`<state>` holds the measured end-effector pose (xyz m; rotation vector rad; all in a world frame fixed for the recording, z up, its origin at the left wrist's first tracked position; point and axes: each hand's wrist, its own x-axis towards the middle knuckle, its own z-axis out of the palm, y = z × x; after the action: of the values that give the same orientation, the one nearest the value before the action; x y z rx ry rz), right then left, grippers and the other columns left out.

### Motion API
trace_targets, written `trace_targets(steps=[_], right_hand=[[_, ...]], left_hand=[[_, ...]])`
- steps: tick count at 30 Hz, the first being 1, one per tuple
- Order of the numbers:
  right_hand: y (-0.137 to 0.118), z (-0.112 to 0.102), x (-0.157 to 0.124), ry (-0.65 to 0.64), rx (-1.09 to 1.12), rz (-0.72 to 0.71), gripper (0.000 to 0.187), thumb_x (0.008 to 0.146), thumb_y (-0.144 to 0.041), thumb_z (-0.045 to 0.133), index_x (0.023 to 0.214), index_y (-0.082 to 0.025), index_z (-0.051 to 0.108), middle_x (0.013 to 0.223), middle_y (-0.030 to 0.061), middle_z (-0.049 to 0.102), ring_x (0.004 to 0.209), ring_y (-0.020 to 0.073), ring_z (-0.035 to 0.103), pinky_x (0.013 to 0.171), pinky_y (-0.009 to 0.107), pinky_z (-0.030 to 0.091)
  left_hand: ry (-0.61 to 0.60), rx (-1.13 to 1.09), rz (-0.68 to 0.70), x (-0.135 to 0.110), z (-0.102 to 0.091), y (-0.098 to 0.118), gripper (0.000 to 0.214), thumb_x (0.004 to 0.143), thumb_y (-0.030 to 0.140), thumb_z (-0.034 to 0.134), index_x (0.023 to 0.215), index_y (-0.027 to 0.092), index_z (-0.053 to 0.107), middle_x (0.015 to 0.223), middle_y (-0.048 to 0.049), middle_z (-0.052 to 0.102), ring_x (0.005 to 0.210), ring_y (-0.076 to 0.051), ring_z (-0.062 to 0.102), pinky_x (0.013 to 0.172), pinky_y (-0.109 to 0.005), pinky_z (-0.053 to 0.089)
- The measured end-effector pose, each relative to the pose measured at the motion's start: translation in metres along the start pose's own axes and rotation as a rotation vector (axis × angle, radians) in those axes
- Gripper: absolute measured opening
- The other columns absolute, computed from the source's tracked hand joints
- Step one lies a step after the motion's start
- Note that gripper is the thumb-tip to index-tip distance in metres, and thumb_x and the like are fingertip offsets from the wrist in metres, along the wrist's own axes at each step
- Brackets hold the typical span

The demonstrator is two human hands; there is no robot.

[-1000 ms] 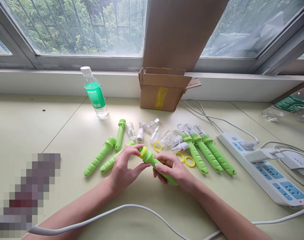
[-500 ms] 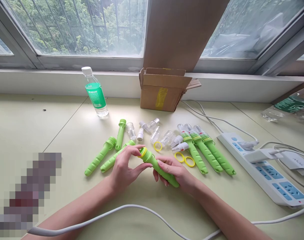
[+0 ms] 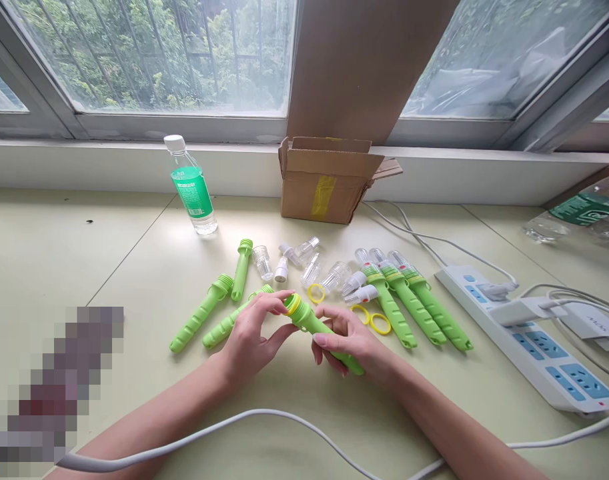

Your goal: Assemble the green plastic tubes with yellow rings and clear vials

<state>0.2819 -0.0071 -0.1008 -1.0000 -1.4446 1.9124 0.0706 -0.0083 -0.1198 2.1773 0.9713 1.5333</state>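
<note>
My right hand [image 3: 359, 343] is closed round a green plastic flashlight handle [image 3: 311, 325], held tilted with its threaded mouth up and to the left. A yellow ring [image 3: 295, 305] sits round that mouth. The curled fingers of my left hand [image 3: 249, 337] touch the ring at its upper edge, with the thumb by the handle's neck below. Left of my hands lie three loose green handles, one of them [image 3: 201, 317] farthest left and another partly hidden behind my left hand. Several loose yellow rings, one of them [image 3: 381, 324] close to my right hand, lie on the table.
Clear ribbed caps [image 3: 311, 269] and white bulb pieces [image 3: 361, 295] lie beyond my hands. Three handles with clear tops [image 3: 397, 303] lie at right, beside a power strip [image 3: 534, 340]. Behind stand a bottle [image 3: 194, 193] and a carton [image 3: 324, 187]. A white cable [image 3: 254, 415] crosses in front.
The held handle has shifted slightly right and its mouth has turned more towards me, showing more of the yellow ring. My right-hand fingers have shifted along the handle.
</note>
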Motion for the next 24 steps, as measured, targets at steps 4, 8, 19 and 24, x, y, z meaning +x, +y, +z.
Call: trace_targets(steps=[4,8,19,24], right_hand=[[0.0016,-0.0008,0.0007,-0.051,0.019,-0.030,0.028,0.084,-0.040,0.065,0.097,-0.016,0.058,0.073,0.0015,0.063,0.043,0.0075,0.049,0.040,0.020,0.037],[-0.0003,0.0019,0.0009,-0.085,0.003,-0.047,0.028,0.089,-0.041,0.059,0.098,-0.014,0.062,0.078,0.0033,0.061,0.052,0.0091,0.053,0.048,0.022,0.040],[0.0048,0.0018,0.0011,-0.053,-0.037,0.008,0.031,0.089,-0.046,0.058,0.096,-0.016,0.056,0.059,-0.0013,0.060,0.038,0.0066,0.044,0.037,0.018,0.032],[0.0083,0.0075,0.0038,0.087,-0.050,-0.009,0.033,0.073,-0.036,0.078,0.086,-0.020,0.052,0.062,-0.0073,0.056,0.036,0.0053,0.046,0.034,0.018,0.036]], left_hand=[[0.037,-0.002,0.026,-0.0014,0.0015,-0.0004,0.028,0.078,0.014,0.073,0.095,0.020,0.053,0.111,-0.0113,0.070,0.095,-0.022,0.069,0.077,-0.040,0.060],[0.052,0.002,0.038,-0.0023,0.0019,0.0009,0.030,0.077,0.014,0.074,0.098,0.021,0.054,0.110,-0.0115,0.070,0.097,-0.023,0.069,0.077,-0.040,0.060],[0.005,0.024,0.014,0.0014,0.0020,0.0042,0.027,0.078,0.018,0.074,0.092,0.019,0.051,0.112,-0.0128,0.069,0.095,-0.022,0.070,0.079,-0.037,0.058],[0.025,0.045,0.025,0.0010,0.0017,0.0049,0.028,0.077,0.019,0.075,0.091,0.019,0.051,0.107,-0.0120,0.070,0.094,-0.022,0.070,0.076,-0.035,0.058]])
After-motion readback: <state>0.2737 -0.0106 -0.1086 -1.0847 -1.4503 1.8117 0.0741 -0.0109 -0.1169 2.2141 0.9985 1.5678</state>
